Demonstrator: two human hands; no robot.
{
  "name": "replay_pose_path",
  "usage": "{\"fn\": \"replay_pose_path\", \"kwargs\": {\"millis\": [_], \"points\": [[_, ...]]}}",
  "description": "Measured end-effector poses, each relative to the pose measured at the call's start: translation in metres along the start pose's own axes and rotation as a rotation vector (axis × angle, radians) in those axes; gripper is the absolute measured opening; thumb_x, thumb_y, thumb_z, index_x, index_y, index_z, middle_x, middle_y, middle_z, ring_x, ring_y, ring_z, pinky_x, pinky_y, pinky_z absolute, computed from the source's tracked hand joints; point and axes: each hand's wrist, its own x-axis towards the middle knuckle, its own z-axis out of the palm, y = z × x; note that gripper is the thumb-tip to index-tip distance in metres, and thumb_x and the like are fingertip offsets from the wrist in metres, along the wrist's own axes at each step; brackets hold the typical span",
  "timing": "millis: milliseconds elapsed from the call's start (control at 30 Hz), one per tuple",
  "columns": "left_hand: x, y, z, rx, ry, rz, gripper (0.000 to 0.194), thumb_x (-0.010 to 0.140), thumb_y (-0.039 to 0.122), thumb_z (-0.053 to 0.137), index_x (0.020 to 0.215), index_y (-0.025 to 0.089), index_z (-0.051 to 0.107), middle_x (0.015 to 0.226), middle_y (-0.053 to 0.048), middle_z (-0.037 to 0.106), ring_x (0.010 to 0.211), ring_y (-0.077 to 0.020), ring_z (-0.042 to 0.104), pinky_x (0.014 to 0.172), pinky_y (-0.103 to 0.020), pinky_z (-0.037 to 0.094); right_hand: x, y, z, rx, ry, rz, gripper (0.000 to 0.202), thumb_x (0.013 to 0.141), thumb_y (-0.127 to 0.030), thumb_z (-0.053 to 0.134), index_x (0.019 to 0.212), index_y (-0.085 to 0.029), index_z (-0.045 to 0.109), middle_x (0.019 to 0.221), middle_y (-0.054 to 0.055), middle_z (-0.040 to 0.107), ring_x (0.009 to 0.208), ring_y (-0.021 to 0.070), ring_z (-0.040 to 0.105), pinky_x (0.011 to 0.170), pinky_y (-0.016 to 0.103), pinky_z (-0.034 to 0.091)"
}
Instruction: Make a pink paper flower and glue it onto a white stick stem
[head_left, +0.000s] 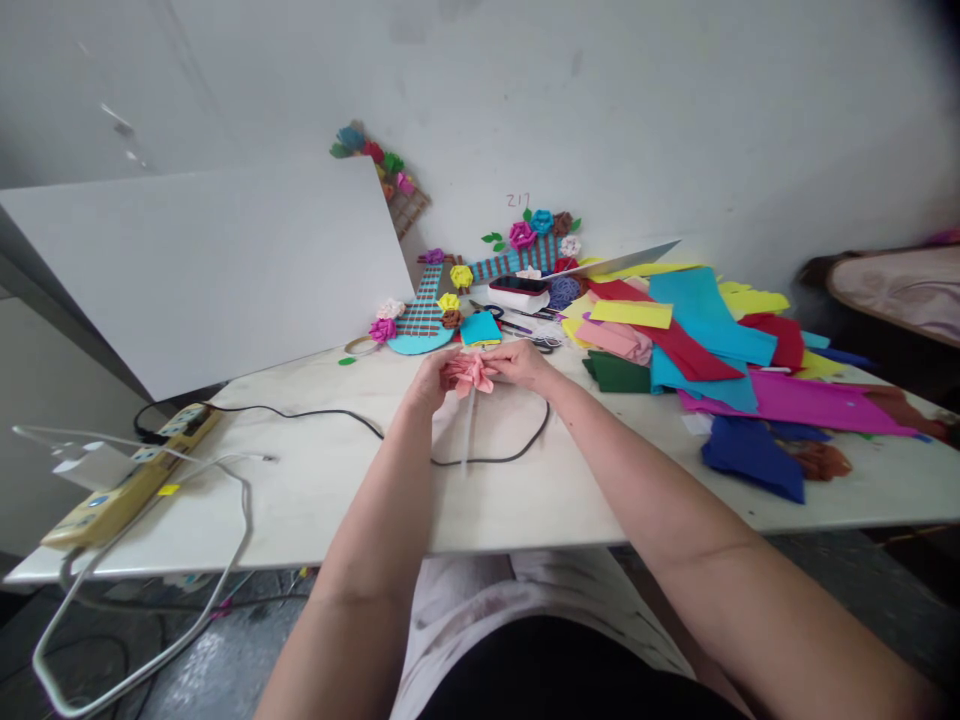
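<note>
A pink paper flower (474,375) is held up over the front middle of the table, its folded petals spread. My left hand (432,382) pinches it from the left, fingers closed on the paper. From the other side, my right hand (522,363) has its fingers closed on the flower's right edge. Below the petals runs a thin, pale, see-through stick (469,432); whether it joins the flower I cannot tell. A black cable (495,461) loops on the table under my hands. Just beyond them lies a small stack of blue and yellow paper squares (481,328).
Coloured paper sheets (705,320) are heaped on the right. Behind my hands stand flower-decorated woven pieces (424,310), a phone (519,286) on a white box, and scissors (541,345). A power strip (142,475) with cables lies left, before a large white board (217,270).
</note>
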Motion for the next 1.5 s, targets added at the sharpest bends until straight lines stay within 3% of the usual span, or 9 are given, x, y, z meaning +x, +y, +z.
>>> {"fn": "replay_pose_path", "kwargs": {"millis": [133,200,433,733,1100,1500], "points": [[-0.002,0.001,0.002,-0.096,0.021,0.081,0.036,0.065,0.032,0.063,0.098,0.018,0.060,0.070,0.000,0.064,0.054,-0.0119,0.058,0.049,-0.023,0.043,0.000,-0.002,-0.002,0.002,0.037,-0.002,0.021,0.079,-0.019,0.061,0.092,-0.024,0.077,0.090,0.000,0.076,0.087,0.0170,0.071,0.077,0.025,0.053],[-0.002,0.001,0.001,-0.137,0.028,0.106,0.041,0.063,0.027,0.066,0.102,0.020,0.057,0.074,0.002,0.064,0.056,-0.0106,0.059,0.054,-0.023,0.046,0.001,-0.002,-0.003,-0.019,0.062,0.018,0.022,0.079,-0.019,0.061,0.092,-0.024,0.077,0.089,0.000,0.076,0.085,0.0176,0.071,0.075,0.025,0.053],[0.000,-0.006,0.003,-0.157,-0.109,0.035,0.021,0.067,0.024,0.065,0.085,0.013,0.063,0.071,-0.003,0.065,0.065,-0.0170,0.065,0.070,-0.033,0.055,0.002,0.001,-0.002,-0.037,0.133,0.036,0.025,0.079,-0.017,0.059,0.095,-0.022,0.077,0.088,0.002,0.076,0.081,0.0180,0.070,0.073,0.025,0.052],[0.000,-0.008,0.012,-0.329,0.003,-0.024,0.013,0.075,0.015,0.058,0.086,0.011,0.065,0.073,-0.005,0.069,0.062,-0.0136,0.065,0.063,-0.024,0.055,0.000,-0.002,0.001,-0.053,0.135,-0.017,0.025,0.082,-0.019,0.057,0.096,-0.022,0.077,0.083,0.000,0.076,0.076,0.0152,0.068,0.069,0.023,0.049],[-0.005,-0.002,0.017,-0.357,0.035,-0.086,0.014,0.077,0.012,0.053,0.085,0.009,0.063,0.070,-0.006,0.070,0.057,-0.0139,0.065,0.059,-0.025,0.055,-0.001,-0.004,0.001,-0.313,0.107,-0.077,0.026,0.085,-0.018,0.055,0.101,-0.023,0.075,0.104,0.004,0.074,0.091,0.0165,0.069,0.077,0.024,0.048],[-0.001,-0.003,0.013,-0.363,0.008,-0.041,0.013,0.076,0.018,0.054,0.080,0.011,0.063,0.071,-0.007,0.069,0.061,-0.0165,0.066,0.059,-0.029,0.056,-0.002,-0.004,0.002,-0.512,0.112,-0.146,0.028,0.089,-0.023,0.050,0.103,-0.025,0.075,0.099,0.005,0.075,0.085,0.0165,0.067,0.073,0.024,0.046]]}}
